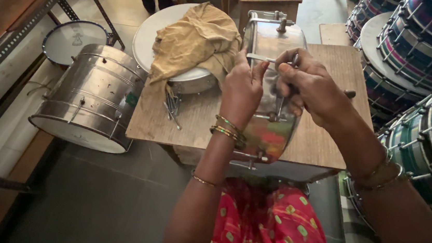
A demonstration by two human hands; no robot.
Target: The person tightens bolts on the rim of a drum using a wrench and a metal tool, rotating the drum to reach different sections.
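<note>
Now, everything below is placed against the square wooden work table [323, 146] in front of you.

Drum: your shiny steel drum shell with thin metal tension rods [272, 74] lies on its side on the table, one end toward you and jutting past the near edge above your lap.

Left hand: your left hand [240, 90] presses against the shell's left flank, thumb and fingers pinched shut on a thin metal rod [259, 58] that crosses the top of the shell.

Right hand: your right hand [310, 85] is curled tight around the other end of that rod, on the upper right of the shell; a short dark handle tip [350, 93] pokes out beyond its knuckles.

Cloth: a crumpled mustard-yellow cloth [197, 41] is draped over a white-skinned round drum [153, 38] at the table's far left corner, just beside the shell.

Rods: a small bunch of loose steel rods [172, 107] lies on the table top under the cloth's hanging end.

Floor: a second bare steel drum [93, 97] lies tilted on the floor just off the table's left edge; a small white-headed drum [72, 41] leans beyond it.

Stacks: piled purple, green and pink banded drums [428, 77] stand off the table's right side.
</note>
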